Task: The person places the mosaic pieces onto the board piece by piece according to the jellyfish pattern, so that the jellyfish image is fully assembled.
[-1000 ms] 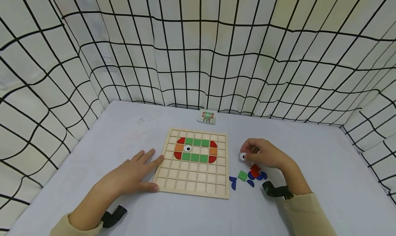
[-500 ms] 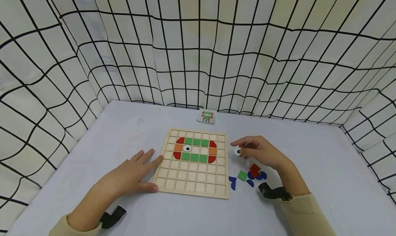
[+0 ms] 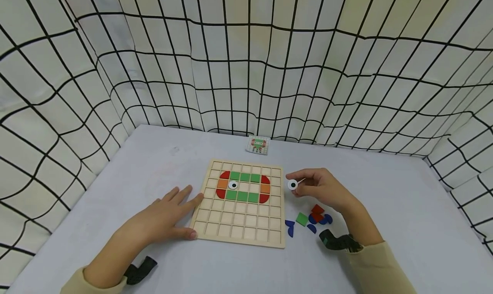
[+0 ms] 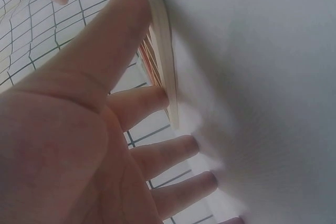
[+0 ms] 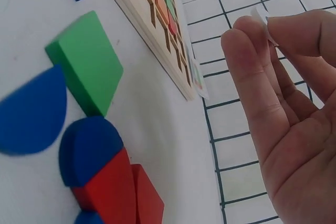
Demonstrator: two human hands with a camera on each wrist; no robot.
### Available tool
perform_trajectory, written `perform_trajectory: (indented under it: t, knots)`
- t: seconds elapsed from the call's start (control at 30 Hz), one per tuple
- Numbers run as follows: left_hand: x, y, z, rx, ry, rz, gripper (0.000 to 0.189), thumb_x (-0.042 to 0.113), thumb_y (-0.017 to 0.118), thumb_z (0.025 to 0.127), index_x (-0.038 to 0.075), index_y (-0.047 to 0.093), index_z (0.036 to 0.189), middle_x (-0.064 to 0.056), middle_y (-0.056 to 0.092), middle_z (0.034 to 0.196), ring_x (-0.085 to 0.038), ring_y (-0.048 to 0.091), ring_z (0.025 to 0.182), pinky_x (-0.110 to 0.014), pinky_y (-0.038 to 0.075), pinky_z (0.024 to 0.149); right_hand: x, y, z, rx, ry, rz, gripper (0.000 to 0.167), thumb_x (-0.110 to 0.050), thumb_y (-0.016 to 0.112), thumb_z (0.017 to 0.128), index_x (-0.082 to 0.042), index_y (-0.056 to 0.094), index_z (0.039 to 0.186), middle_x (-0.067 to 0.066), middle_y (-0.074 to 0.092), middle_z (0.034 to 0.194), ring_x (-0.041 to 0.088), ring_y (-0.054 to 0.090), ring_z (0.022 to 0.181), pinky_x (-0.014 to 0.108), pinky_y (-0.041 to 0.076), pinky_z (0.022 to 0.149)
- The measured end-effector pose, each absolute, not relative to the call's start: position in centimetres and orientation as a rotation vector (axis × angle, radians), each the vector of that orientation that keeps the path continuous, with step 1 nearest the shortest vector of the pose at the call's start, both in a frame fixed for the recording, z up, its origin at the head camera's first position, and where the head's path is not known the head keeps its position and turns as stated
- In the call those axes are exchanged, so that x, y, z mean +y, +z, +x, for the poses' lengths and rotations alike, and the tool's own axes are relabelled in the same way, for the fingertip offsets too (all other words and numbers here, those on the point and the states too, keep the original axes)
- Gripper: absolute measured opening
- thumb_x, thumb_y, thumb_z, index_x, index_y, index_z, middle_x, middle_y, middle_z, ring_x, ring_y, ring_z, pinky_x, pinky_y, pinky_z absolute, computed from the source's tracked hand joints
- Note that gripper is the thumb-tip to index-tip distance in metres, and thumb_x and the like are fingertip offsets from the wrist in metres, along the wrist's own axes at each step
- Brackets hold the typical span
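Note:
My left hand (image 3: 161, 217) lies spread at the left edge of the wooden grid board (image 3: 239, 236), thumb and index finger touching its rim. On the board, red, orange and green pieces form a ring around a white eye piece (image 3: 233, 185). Just right of the board, my right hand (image 3: 325, 189) pinches a second round eye piece (image 3: 292, 185), its black dot facing up. In the right wrist view, that white disc (image 5: 264, 23) shows edge-on between thumb and fingertips, off the table.
Loose pieces lie right of the board: a green square (image 3: 302, 219), red squares (image 3: 317, 209) and several blue pieces (image 3: 312, 228). A small picture card (image 3: 258, 144) lies behind the board. A black grid pattern on white (image 3: 246, 71) surrounds the table's back and sides.
My right hand has moved left and slightly away from me with the eye piece, from above the loose pieces to beside the board. The left hand has stayed in place.

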State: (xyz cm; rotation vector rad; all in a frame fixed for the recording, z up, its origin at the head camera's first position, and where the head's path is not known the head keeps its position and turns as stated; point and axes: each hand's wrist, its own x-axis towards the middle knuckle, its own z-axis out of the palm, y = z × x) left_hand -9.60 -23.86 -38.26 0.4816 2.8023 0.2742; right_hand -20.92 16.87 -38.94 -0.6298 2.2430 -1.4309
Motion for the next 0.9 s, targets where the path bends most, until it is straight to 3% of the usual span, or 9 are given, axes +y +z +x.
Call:
perform_trajectory:
  t: [0.3, 0.57, 0.9]
  knots:
    - [-23.9, -38.4, -9.6, 2.806, 0.265, 0.483, 0.095, 0.064, 0.071, 0.079, 0.019, 0.038, 0.155, -0.023, 0.029, 0.160, -0.055, 0.027, 0.143, -0.074, 0.035, 0.100, 16.6, -39.3, -21.0, 2.169, -1.565, -0.647, 0.028, -0.009, 0.062, 0.098, 0.007, 0.057, 0.120, 0.030, 0.059, 0.119, 0.031, 0.073, 0.097, 0.033, 0.059, 0.085]
    - [-24.0, -38.5, -9.5, 2.810, 0.269, 0.497, 0.095, 0.066, 0.069, 0.079, 0.019, 0.038, 0.155, -0.023, 0.029, 0.160, -0.055, 0.027, 0.142, -0.074, 0.036, 0.100, 16.5, -39.5, -20.9, 2.263, -1.531, -0.630, 0.030, -0.013, 0.060, 0.099, -0.002, 0.065, 0.127, 0.027, 0.064, 0.107, 0.040, 0.062, 0.093, 0.033, 0.059, 0.077]
    - [-23.8, -38.2, -9.5, 2.801, 0.288, 0.470, 0.095, 0.065, 0.070, 0.079, 0.018, 0.037, 0.155, -0.023, 0.027, 0.161, -0.055, 0.025, 0.143, -0.075, 0.034, 0.101, 15.5, -40.3, -21.5, 2.267, -1.580, -0.537, 0.024, -0.011, 0.068, 0.095, 0.003, 0.062, 0.114, 0.014, 0.071, 0.105, 0.027, 0.070, 0.092, 0.033, 0.060, 0.079]
